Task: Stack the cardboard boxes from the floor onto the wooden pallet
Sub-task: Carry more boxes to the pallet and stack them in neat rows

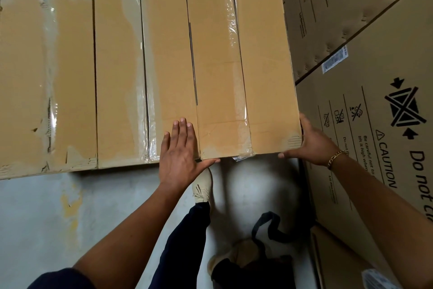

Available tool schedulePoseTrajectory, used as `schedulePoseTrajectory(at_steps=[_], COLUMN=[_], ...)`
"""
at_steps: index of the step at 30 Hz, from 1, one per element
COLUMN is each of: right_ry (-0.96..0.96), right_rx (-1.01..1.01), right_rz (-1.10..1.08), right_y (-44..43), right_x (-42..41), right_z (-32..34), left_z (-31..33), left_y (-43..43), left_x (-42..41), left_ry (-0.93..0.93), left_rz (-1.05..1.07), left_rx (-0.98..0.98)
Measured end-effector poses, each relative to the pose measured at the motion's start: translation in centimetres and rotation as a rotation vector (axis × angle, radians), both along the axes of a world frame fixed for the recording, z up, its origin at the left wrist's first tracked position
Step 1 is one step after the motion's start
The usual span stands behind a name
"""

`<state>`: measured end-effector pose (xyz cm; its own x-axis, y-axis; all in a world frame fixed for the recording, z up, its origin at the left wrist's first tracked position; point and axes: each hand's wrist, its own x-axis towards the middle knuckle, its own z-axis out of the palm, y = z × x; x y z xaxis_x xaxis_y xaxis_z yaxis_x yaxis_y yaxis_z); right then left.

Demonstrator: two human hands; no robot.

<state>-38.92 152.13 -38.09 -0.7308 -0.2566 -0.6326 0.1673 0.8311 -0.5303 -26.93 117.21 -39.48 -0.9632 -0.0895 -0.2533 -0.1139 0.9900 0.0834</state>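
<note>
left grip (pixel 179 148) flat, fingers straight, on neighbouring box (pixel 168 54) | right grip (pixel 314 142) clasping end box (pixel 262 66) corner | carton (pixel 351 101): "CAUTION"

Left hand (pixel 181 150): flat, palm down, fingers straight and close together, thumb splayed to the right, forearm bare. Right hand (pixel 314 143): thumb and fingers clasped round the near right corner of a box (pixel 234 66), bracelet (pixel 336 159) at the wrist, forearm bare.
</note>
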Motion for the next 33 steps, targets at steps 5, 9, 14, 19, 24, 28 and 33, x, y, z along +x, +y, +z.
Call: schedulePoseTrajectory(at_steps=[5,9,14,19,24,28,33], right_ry=[0.009,0.003,-0.030,-0.018,-0.002,-0.005,0.007], right_rx=[-0.005,0.002,0.070,0.034,0.047,0.073,0.089], right_rz=[0.009,0.005,0.016,-0.002,-0.002,0.005,0.019], right_y=[0.1,0.0,-0.2,-0.2,-0.3,-0.3,-0.5], right_x=[-0.1,0.0,0.4,0.2,0.2,0.1,-0.2], right_z=[-0.3,-0.1,-0.6,-0.7,-0.3,-0.3,-0.1], left_z=[-0.2,0.1,-0.5,-1.0,-1.2,-1.4,-1.5], left_y=[-0.1,-0.3,-0.9,-1.1,-1.1,-1.2,-1.1], left_x=[-0.1,-0.1,-0.7,-0.8,-0.9,-0.8,-0.8], left_ry=[0.011,0.003,-0.013,-0.023,-0.010,-0.014,-0.013], left_rz=[0.003,0.000,-0.134,-0.167,-0.168,-0.169,-0.175], left_rx=[0.003,0.008,0.005,-0.034,-0.018,-0.033,-0.048])
